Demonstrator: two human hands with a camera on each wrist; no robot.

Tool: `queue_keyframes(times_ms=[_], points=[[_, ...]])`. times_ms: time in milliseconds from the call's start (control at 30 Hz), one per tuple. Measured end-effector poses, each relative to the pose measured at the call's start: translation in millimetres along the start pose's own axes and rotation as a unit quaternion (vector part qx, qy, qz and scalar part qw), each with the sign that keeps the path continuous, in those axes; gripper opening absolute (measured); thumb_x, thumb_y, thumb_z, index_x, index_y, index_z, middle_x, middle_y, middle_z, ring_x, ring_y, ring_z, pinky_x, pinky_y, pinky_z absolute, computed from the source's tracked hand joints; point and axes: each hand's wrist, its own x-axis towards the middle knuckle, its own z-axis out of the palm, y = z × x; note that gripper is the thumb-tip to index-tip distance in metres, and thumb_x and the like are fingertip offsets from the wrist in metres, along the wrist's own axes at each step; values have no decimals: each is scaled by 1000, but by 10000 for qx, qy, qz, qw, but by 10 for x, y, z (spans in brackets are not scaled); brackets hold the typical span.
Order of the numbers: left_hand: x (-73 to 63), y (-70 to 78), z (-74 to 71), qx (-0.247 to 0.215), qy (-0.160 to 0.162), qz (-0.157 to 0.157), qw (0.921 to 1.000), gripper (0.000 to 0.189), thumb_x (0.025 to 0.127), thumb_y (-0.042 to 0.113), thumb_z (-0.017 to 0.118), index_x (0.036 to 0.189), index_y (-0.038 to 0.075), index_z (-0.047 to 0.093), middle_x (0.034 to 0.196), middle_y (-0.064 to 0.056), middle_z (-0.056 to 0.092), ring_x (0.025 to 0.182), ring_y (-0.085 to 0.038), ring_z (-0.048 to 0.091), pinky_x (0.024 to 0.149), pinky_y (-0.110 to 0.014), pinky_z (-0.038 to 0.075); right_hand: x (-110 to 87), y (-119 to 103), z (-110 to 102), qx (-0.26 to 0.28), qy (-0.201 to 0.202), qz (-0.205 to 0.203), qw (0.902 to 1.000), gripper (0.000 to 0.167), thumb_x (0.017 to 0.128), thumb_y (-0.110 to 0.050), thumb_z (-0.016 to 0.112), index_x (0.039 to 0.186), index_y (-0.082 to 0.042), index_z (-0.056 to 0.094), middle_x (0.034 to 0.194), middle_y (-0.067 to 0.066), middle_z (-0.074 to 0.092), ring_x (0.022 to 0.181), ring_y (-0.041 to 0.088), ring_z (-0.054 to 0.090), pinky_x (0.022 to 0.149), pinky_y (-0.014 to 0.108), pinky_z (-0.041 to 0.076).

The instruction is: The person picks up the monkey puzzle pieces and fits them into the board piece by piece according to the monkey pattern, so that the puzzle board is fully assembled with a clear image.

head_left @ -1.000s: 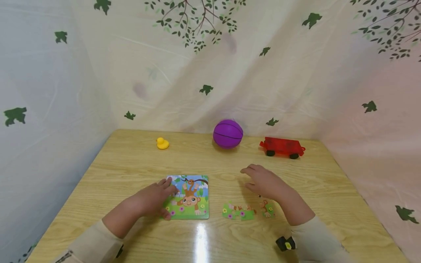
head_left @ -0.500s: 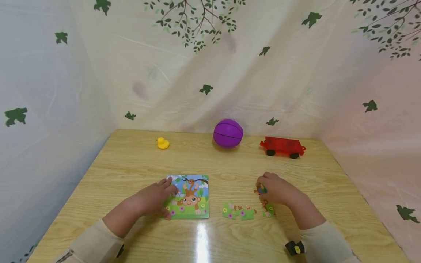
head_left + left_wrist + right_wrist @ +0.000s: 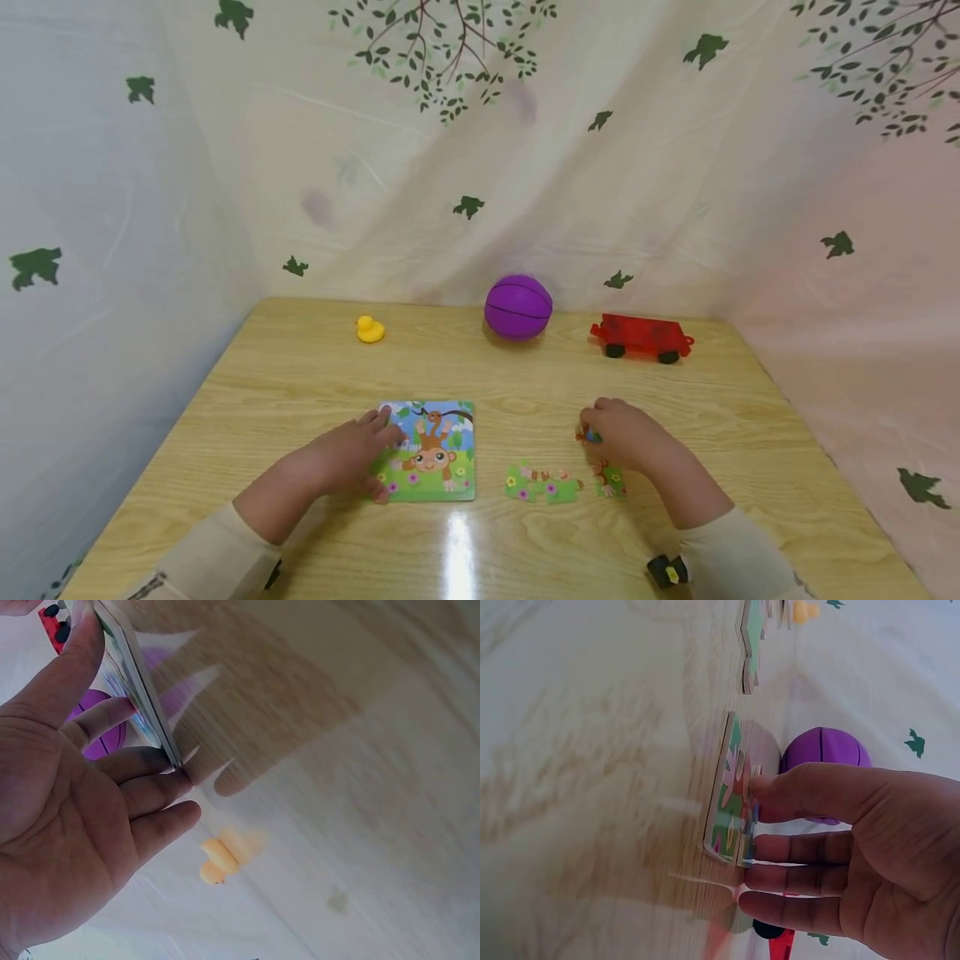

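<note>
Resting at the nine o'clock side of a square, flat picture board [image 3: 438, 460] printed with an upside-down monkey on blue and green, the left hand [image 3: 341, 457] has its fingers spread wide; in the left wrist view the fingertips meet the board's edge. At eleven o'clock from the board, near the back of the pale wood-grain table [image 3: 300, 379], sits a small yellow toy duck [image 3: 370, 330]. Between three and four o'clock from the board, two flat green flowered puzzle pieces [image 3: 561, 490] lie side by side. At one o'clock from it, well apart, stands a round purple ball [image 3: 517, 308] with black seam lines. Further right, a small flat puzzle piece with blue and brown print [image 3: 591, 436] is at the nine o'clock end of the right hand [image 3: 628, 437]; the grip is narrow, thumb and fingers pinching this piece. A flat green piece bearing brown monkey print [image 3: 611, 481] lies just beside, at seven o'clock from that hand. Beyond, at twelve o'clock from it, stands a long red toy wagon with black wheels [image 3: 642, 335].
</note>
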Motion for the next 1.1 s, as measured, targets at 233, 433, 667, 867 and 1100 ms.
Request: queue_keyframes(times_ms=[233, 433, 667, 867, 1100], points=[[-2, 4, -1, 22, -14, -3, 10000, 83, 70, 38, 83, 141, 10, 49, 157, -28, 24, 143, -49, 26, 109, -64, 34, 35, -44, 25, -491, 148, 24, 9987, 12, 86, -19, 72, 86, -12, 62, 77, 0, 51, 65, 16, 46, 58, 31, 42], [8, 4, 8, 48, -21, -48, 10000, 85, 70, 39, 83, 142, 11, 49, 158, -27, 24, 144, -48, 25, 110, -64, 32, 121, -187, -1, -622, 245, 128, 9977, 15, 83, -22, 71, 83, -13, 59, 79, 0, 51, 64, 17, 47, 55, 32, 42], [-1, 18, -1, -2, -35, -75, 10000, 85, 70, 39, 83, 142, 11, 49, 158, -27, 24, 144, -48, 24, 111, -65, 31, 279, -439, 32, -623, 475, -206, 9967, 15, 84, -29, 67, 87, -15, 61, 85, -3, 54, 75, 17, 53, 56, 31, 46], [-1, 13, 4, 47, -21, -46, 10000, 84, 70, 40, 83, 141, 12, 49, 157, -27, 25, 144, -47, 25, 111, -64, 31, 406, -684, 7, -674, 604, -494, 9947, 16, 85, -32, 64, 91, -17, 64, 86, -7, 55, 81, 15, 55, 59, 29, 49], [3, 11, 1, 40, -14, -46, 10000, 84, 70, 40, 83, 141, 12, 49, 157, -27, 25, 145, -47, 24, 113, -64, 29, 577, -1025, -28, -1012, 585, -999, 9881, 24, 87, -40, 64, 94, -17, 63, 86, -7, 56, 77, 12, 52, 57, 27, 45]])
